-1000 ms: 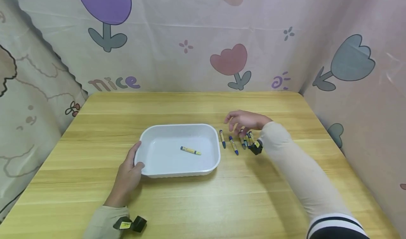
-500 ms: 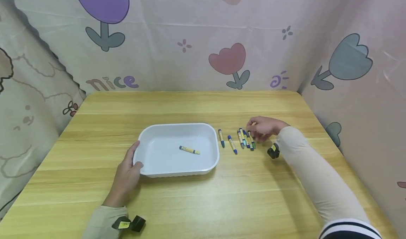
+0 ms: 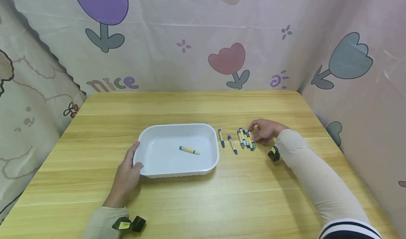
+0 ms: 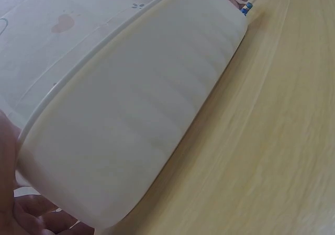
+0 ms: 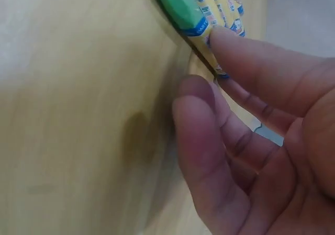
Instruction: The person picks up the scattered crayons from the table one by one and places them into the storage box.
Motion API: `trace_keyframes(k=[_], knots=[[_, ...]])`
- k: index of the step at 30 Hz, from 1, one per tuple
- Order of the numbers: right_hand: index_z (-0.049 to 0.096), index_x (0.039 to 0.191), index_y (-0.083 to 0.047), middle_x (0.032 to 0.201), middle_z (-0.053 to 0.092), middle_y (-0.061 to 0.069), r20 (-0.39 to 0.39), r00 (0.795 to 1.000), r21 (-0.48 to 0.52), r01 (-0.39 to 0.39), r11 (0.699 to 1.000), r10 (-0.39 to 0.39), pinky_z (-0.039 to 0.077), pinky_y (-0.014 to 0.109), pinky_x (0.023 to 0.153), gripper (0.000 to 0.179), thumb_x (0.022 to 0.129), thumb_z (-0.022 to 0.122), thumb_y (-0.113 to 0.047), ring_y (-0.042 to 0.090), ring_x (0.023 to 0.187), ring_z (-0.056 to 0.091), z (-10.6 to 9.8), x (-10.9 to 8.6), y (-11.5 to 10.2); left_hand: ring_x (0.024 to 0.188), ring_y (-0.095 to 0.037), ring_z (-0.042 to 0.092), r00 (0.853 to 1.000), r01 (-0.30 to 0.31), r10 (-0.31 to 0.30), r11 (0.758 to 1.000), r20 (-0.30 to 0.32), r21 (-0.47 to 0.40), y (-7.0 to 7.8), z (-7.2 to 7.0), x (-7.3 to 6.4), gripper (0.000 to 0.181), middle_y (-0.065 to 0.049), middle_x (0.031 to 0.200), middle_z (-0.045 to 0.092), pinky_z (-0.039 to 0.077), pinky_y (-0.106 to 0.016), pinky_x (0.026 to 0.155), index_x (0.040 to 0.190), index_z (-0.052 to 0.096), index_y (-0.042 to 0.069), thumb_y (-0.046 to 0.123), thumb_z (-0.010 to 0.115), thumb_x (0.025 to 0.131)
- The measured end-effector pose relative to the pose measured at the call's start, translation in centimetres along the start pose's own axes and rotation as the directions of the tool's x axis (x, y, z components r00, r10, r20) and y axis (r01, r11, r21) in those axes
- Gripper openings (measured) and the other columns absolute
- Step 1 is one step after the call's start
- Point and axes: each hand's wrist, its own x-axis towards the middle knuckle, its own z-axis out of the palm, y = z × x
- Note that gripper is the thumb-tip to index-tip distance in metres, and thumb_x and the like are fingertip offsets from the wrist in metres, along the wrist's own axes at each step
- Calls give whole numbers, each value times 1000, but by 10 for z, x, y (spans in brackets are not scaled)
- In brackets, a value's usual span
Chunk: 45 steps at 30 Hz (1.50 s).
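A white rectangular tray (image 3: 177, 168) stands on the table, with one yellow-wrapped crayon (image 3: 189, 150) lying inside it. At its left end my left hand (image 3: 128, 172) grips the rim; in the left wrist view, fingers (image 4: 39, 214) curl round the tray's outer wall (image 4: 131, 99). Right of the tray lies a close cluster of several crayons (image 3: 244, 138), side by side. My right hand (image 3: 265, 129) is at the cluster's right side. Its thumb and index finger pinch a green crayon (image 5: 180, 7), which still lies beside the others; the remaining fingers are curled.
Two separate crayons, one near the tray (image 3: 221, 138) and one a little nearer to me (image 3: 232, 145), lie between tray and cluster. A wooden table (image 3: 203, 203) spreads beneath everything. Patterned cloth (image 3: 158, 55) hangs behind and at both sides.
My right hand has moved right from above the crayons to the cluster's right side, down onto the green crayon. My left hand and the tray have stayed in place.
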Motion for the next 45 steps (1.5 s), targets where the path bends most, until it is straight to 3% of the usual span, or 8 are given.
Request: trace_keyframes(k=[5,11,21,29,45], knots=[[46,123,3,90,55,12,-47,999,-5,3,1000,-3,56,32,63,42,86,67,-1,20,70,56,-1,1,-2,145,-37,8,1000,-6,6,1000,-2,-2,0,1,1,70,-13,161,6,14,-56,115,157,11,14,1,37,93],[43,118,2,91,58,13,-76,997,8,22,1000,-21,56,35,64,39,86,65,2,23,72,60,-2,2,-4,145,-37,8,1000,-16,16,1000,-3,-6,-1,0,1,70,-13,161,6,15,-57,114,157,11,14,2,38,93],[39,123,0,99,53,17,-123,991,29,55,998,-51,56,37,67,36,92,56,1,23,76,58,-4,4,-14,146,-36,8,1000,-15,15,1000,-4,-4,1,0,2,70,-12,161,7,14,-56,115,157,12,14,2,38,93],[40,126,0,106,50,19,-127,986,45,115,992,-109,57,38,70,39,91,56,-2,26,82,58,-4,1,-31,145,-36,8,999,-36,36,999,-7,-7,3,-1,5,69,-13,161,7,14,-56,115,157,12,13,1,38,93],[43,130,-2,109,52,18,-99,979,16,179,984,-177,58,42,69,40,93,57,-5,27,85,59,11,4,-62,144,-40,9,1000,8,-8,1000,1,2,-1,-1,-1,70,-14,161,7,15,-60,113,157,12,15,3,39,93]])
